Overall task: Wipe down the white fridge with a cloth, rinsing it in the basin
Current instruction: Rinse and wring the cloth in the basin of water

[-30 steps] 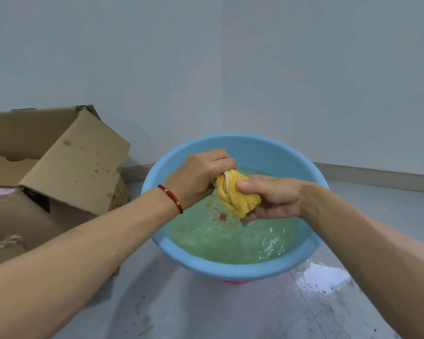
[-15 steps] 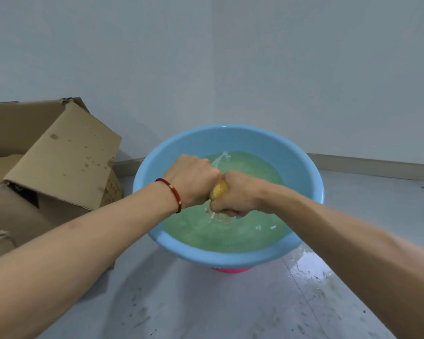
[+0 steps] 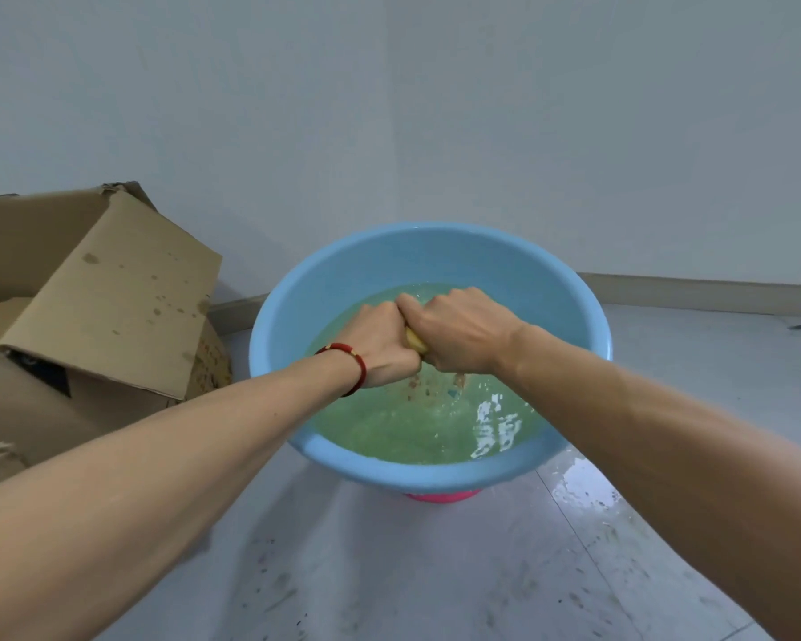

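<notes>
Our hands, left (image 3: 380, 349) and right (image 3: 458, 330), clamp the cloth (image 3: 416, 342), seemingly yellow, over the basin (image 3: 297, 326); wet grey floor (image 3: 574, 492) at five o'clock.

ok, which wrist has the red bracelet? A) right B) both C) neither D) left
D: the red bracelet sits on the wrist of the left hand; the right hand has a bare wrist. Both hands grip the yellow cloth over the blue basin.
</notes>
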{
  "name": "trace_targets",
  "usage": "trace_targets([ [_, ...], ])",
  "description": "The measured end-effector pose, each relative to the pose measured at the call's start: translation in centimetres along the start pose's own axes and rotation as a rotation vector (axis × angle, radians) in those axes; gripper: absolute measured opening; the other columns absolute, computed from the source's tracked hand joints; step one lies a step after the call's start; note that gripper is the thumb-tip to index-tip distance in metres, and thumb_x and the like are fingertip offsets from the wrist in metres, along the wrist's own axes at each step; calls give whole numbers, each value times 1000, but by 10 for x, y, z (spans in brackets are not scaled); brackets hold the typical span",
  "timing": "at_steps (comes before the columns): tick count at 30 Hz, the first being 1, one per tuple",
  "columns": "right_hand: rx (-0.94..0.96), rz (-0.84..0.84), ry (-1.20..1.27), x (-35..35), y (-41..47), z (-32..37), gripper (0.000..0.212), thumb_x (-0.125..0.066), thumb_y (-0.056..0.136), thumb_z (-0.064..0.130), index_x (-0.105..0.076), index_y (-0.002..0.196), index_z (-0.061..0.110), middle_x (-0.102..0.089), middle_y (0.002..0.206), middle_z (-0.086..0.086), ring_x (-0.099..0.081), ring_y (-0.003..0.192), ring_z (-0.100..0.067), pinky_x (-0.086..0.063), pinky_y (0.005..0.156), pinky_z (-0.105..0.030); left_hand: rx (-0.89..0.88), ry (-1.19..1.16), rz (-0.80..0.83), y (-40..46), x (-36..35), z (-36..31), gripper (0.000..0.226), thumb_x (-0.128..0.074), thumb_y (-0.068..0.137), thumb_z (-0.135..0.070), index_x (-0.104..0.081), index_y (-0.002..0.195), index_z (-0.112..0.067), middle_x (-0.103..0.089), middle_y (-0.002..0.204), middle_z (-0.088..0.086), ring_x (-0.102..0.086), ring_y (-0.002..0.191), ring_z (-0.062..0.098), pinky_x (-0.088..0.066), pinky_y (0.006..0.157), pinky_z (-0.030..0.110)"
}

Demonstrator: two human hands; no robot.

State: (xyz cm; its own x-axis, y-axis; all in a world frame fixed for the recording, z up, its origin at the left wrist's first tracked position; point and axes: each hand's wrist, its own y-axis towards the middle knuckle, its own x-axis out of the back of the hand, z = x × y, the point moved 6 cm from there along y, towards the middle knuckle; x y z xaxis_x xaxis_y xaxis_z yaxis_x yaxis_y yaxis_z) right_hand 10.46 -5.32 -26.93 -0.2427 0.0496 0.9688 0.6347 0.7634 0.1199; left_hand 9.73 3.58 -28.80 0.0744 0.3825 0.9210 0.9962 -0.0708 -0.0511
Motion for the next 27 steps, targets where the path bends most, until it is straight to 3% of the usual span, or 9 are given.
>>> trace_targets([
  [5, 24, 2, -127, -1, -4, -9, 29, -55, 92, 22, -39, 114, 13, -70, 87, -7, -46, 60, -36, -21, 46, -32, 26, -167, 116, 7, -10, -2, 11, -70, 63, -4, -59, 68, -4, -47, 58, 3, -38, 52, 21, -28, 47, 26],
  [8, -61, -23, -57, 3, -7, -22, 30, -57, 91, 22, -40, 114, 14, -62, 80, -6, -47, 63, -36, -29, 51, -35, -46, -93, 120, 14, 1, -14, 15, -70, 69, -7, -55, 66, -11, -51, 60, 3, -45, 56, 22, -31, 48, 26],
  [12, -265, -49, 282, 17, -36, -71, 37, -72, 83, 34, -43, 104, 23, -56, 78, 0, -53, 71, -31, -37, 58, -38, -176, -54, 192, 25, 22, -57, 21, -78, 77, -32, -60, 76, -20, -63, 67, -1, -60, 62, 21, -43, 51, 25],
  [15, -507, -58, 562, 28, -89, -116, 44, -87, 71, 36, -52, 94, 22, -63, 81, 6, -59, 74, -21, -46, 61, -36, -293, -327, 307, 32, 27, -104, 42, -83, 76, -47, -64, 89, -12, -61, 73, 3, -58, 62, 18, -52, 59, 34],
  [18, -671, -17, 953, 36, -160, -138, 38, -91, 75, 34, -61, 90, 16, -62, 73, 5, -57, 65, -12, -48, 59, -31, -389, -658, 318, 38, 20, -165, 46, -88, 77, -27, -65, 109, -4, -68, 88, 12, -67, 74, 21, -63, 69, 37],
  [20, -779, -21, 1181, 41, -218, -144, 28, -84, 84, 33, -64, 91, 16, -59, 75, 4, -55, 70, -9, -47, 64, -25, -465, -835, 385, 35, 5, -215, 48, -87, 77, -9, -63, 118, -5, -69, 105, 22, -71, 84, 24, -64, 75, 40],
  [22, -917, -83, 1310, 45, -277, -147, 30, -77, 87, 38, -69, 104, 14, -62, 86, 0, -57, 82, -14, -53, 78, -28, -527, -993, 504, 28, -12, -260, 50, -81, 80, 3, -62, 124, -9, -65, 112, 24, -71, 90, 28, -63, 80, 43],
  [25, -1089, -245, 1495, 54, -370, -139, 46, -77, 90, 34, -66, 129, 10, -69, 117, -10, -66, 110, -24, -53, 104, -45, -575, -1137, 737, 7, -44, -328, 53, -69, 84, 16, -60, 129, -12, -63, 112, 14, -71, 99, 33, -62, 83, 45],
  [27, -1174, -412, 1565, 65, -426, -124, 53, -72, 87, 23, -60, 138, 13, -65, 134, -16, -63, 125, -32, -49, 109, -53, -629, -1122, 882, -19, -67, -376, 52, -64, 86, 18, -60, 130, -9, -65, 121, 16, -70, 107, 36, -61, 87, 48],
])
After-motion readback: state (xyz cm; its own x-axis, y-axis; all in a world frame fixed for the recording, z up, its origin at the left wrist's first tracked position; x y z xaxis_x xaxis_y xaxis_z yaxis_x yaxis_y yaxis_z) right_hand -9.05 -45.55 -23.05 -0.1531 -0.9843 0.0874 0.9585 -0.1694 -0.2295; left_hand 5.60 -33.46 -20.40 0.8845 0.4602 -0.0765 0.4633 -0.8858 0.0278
